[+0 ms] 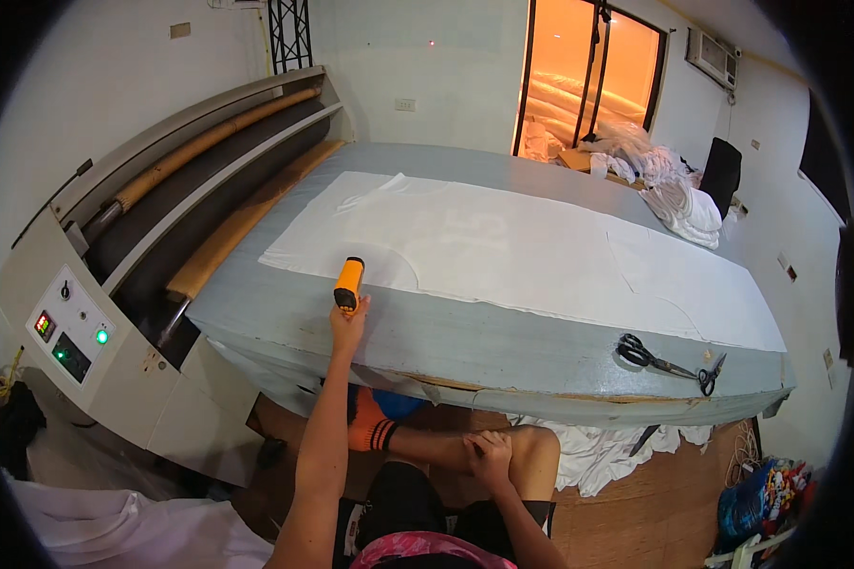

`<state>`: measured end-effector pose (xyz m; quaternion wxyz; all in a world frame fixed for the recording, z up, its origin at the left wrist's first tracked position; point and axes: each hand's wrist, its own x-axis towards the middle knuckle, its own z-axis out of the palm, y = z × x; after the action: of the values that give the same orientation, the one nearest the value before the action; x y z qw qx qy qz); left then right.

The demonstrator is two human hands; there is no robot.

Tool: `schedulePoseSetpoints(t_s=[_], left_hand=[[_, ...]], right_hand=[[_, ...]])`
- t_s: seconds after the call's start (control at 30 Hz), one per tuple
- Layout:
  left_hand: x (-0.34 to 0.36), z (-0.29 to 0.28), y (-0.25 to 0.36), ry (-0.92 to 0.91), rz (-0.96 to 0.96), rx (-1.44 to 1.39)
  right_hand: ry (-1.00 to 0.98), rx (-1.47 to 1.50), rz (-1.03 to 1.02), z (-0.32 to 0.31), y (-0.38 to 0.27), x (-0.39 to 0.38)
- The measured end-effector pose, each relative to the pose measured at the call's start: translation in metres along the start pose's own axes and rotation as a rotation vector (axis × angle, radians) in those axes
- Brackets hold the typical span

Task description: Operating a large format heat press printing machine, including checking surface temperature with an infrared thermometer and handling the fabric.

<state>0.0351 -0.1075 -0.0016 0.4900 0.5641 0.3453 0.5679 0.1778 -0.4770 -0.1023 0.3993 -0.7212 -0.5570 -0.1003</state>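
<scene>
My left hand point(347, 321) grips an orange-and-black handheld gun-shaped device point(349, 280), held over the near left edge of white fabric pieces point(484, 256) spread on a grey-blue padded table point(256, 313). My right hand point(487, 457) rests on my leg below the table edge, fingers curled; whether it holds anything is hidden. Two black scissors point(645, 353) lie at the table's front right, beside the fabric.
A heat roller machine point(161, 389) with lit control panel stands at the left. White cloth point(683, 209) is piled at the table's far right near a black chair point(721, 171). Loose fabric point(588, 460) lies below the table; a colourful bag point(759, 503) sits at the lower right.
</scene>
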Motion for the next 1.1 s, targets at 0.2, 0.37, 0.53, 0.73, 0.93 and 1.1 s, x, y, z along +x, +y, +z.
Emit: schedulePoseSetpoints(t_s=[0.2, 0.37, 0.53, 0.73, 0.93, 1.1], left_hand=[[-0.001, 0.001, 0.002, -0.001, -0.015, -0.004], [-0.002, 0.002, 0.001, -0.002, 0.003, -0.019], [0.001, 0.003, -0.008, 0.005, 0.012, -0.023], [0.004, -0.004, -0.015, 0.036, 0.027, 0.012], [0.004, 0.006, -0.014, 0.020, 0.072, 0.003], [0.002, 0.000, -0.016, 0.009, 0.064, -0.055]], right_hand=[[0.032, -0.005, -0.027, 0.002, 0.002, 0.000], [0.030, -0.005, -0.029, -0.002, -0.002, 0.001], [0.025, -0.005, -0.020, -0.003, -0.001, 0.001], [0.007, 0.000, -0.051, 0.000, -0.002, 0.003], [0.009, 0.005, -0.057, 0.002, 0.001, 0.001], [0.012, 0.019, -0.045, 0.002, -0.003, 0.003]])
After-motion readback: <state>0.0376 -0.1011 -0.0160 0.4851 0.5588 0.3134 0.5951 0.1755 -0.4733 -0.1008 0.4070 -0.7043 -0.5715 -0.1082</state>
